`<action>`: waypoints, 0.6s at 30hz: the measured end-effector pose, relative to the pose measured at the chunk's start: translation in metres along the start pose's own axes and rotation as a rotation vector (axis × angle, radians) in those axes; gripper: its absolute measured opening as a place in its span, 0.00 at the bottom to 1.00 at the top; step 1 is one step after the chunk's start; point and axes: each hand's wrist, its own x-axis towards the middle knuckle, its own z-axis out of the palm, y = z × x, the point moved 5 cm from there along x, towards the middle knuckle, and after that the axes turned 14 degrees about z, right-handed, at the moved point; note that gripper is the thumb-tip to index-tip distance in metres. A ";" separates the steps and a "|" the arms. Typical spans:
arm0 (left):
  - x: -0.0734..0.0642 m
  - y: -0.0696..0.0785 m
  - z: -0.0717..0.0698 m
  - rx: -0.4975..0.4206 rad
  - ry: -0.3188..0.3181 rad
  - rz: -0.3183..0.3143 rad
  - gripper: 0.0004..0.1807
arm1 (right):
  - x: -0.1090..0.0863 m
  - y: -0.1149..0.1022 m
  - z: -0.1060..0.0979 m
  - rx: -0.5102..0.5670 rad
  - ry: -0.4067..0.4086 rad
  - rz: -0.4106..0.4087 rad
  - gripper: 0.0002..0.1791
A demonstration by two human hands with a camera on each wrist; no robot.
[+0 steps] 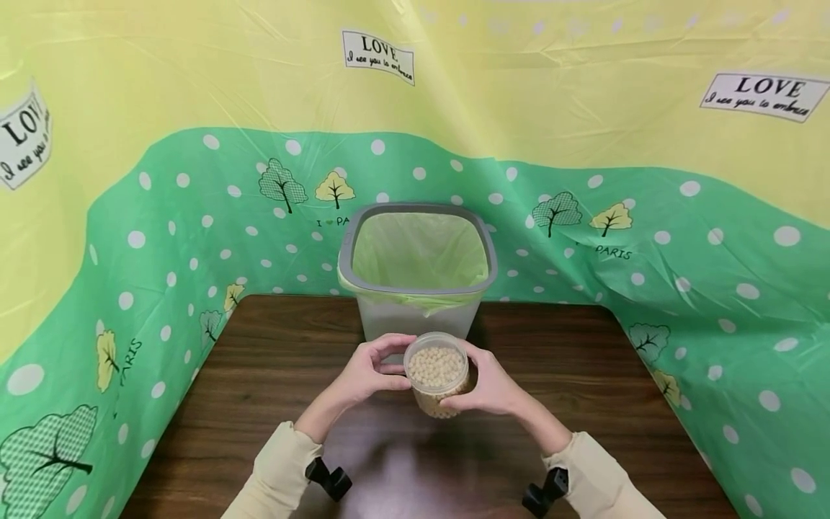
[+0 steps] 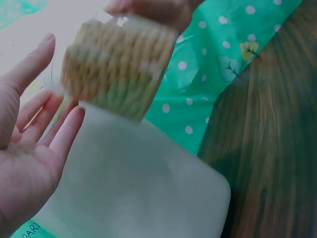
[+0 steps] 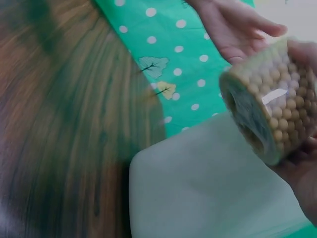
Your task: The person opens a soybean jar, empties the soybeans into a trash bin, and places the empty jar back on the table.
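A clear jar (image 1: 436, 400) full of small round beige balls is held up in front of the bin, its top tipped slightly toward the head camera. My right hand (image 1: 494, 382) grips it from the right, thumb at the front. On the other side my left hand (image 1: 368, 371) is spread beside the jar's top, with fingertips close to the rim; whether they touch is unclear. The left wrist view has the left hand (image 2: 34, 144) with thumb and fingers apart, and the jar (image 2: 116, 69) blurred beyond them. The jar's base (image 3: 247, 116) faces the right wrist camera.
A pale bin (image 1: 418, 317) with a grey rim and a light green liner (image 1: 421, 249) stands at the table's back, just behind the jar. The dark wooden table (image 1: 285, 389) is surrounded by a green and yellow patterned cloth (image 1: 570, 194).
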 end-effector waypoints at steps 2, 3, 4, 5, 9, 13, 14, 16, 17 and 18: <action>0.000 0.000 -0.001 -0.019 -0.042 -0.021 0.42 | 0.001 0.007 0.002 0.030 -0.071 -0.006 0.43; -0.001 0.000 0.000 -0.022 -0.062 -0.023 0.43 | 0.001 0.010 0.003 0.034 -0.092 -0.013 0.44; 0.000 -0.001 0.001 -0.016 -0.079 -0.021 0.44 | 0.001 0.011 0.003 0.029 -0.096 -0.023 0.44; 0.000 -0.001 0.002 -0.008 -0.086 -0.015 0.45 | 0.001 0.012 0.003 0.019 -0.086 -0.027 0.44; -0.001 0.000 0.006 0.060 -0.010 0.038 0.42 | 0.000 0.011 0.000 -0.058 0.057 -0.037 0.46; 0.001 0.001 0.008 0.070 0.060 0.041 0.42 | 0.000 0.009 -0.004 -0.094 0.161 -0.033 0.47; 0.001 0.001 0.007 0.052 0.067 0.030 0.42 | 0.000 0.009 -0.004 -0.088 0.156 -0.027 0.46; 0.002 0.001 0.005 -0.005 0.053 0.007 0.41 | -0.001 0.010 -0.005 -0.044 0.096 -0.010 0.45; 0.002 0.001 0.004 -0.033 0.033 -0.006 0.41 | -0.001 0.010 -0.005 -0.022 0.055 -0.005 0.45; 0.003 0.001 0.004 -0.060 0.009 -0.015 0.42 | -0.002 0.010 -0.005 -0.002 0.013 -0.004 0.44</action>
